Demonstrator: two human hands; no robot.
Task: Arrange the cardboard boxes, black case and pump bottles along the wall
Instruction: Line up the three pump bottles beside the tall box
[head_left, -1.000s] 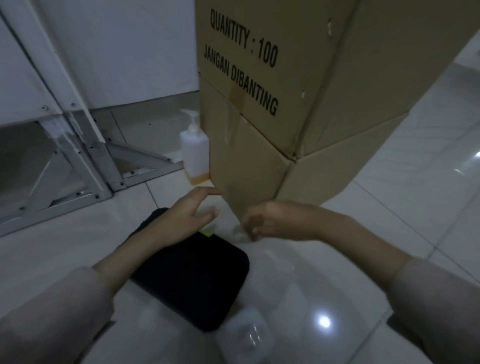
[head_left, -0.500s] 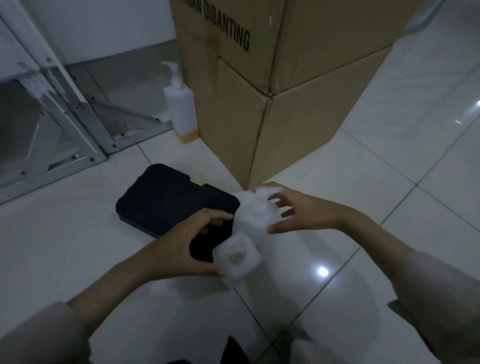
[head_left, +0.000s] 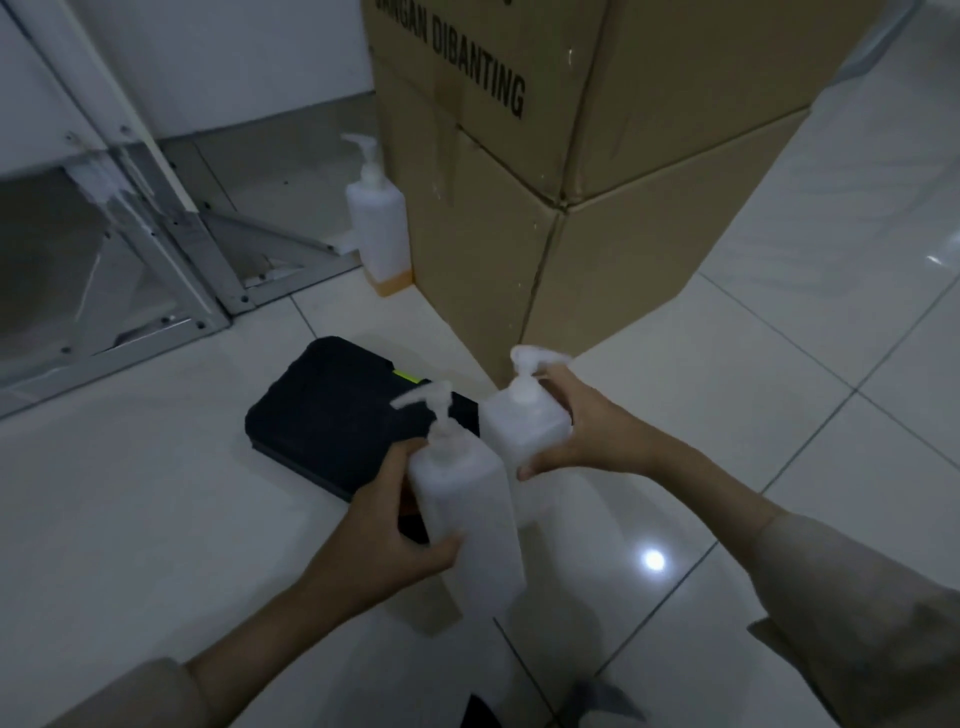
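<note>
Two stacked cardboard boxes (head_left: 597, 218) stand on the tiled floor near the wall. A white pump bottle with orange liquid at its bottom (head_left: 378, 223) stands against the lower box's left side. A black case (head_left: 337, 415) lies flat on the floor in front of the boxes. My left hand (head_left: 384, 530) grips a white pump bottle (head_left: 467, 519), held upright above the case's near corner. My right hand (head_left: 582, 426) grips a second white pump bottle (head_left: 524, 421) just beside it.
A metal frame with bolted brackets (head_left: 171, 270) stands at the left by the white wall (head_left: 234, 57). Glossy white floor tiles (head_left: 779, 415) stretch to the right and towards me.
Both hands have closed around the two pump bottles. The left bottle was lying on its side and now stands upright in my hand; the right bottle is lifted a little.
</note>
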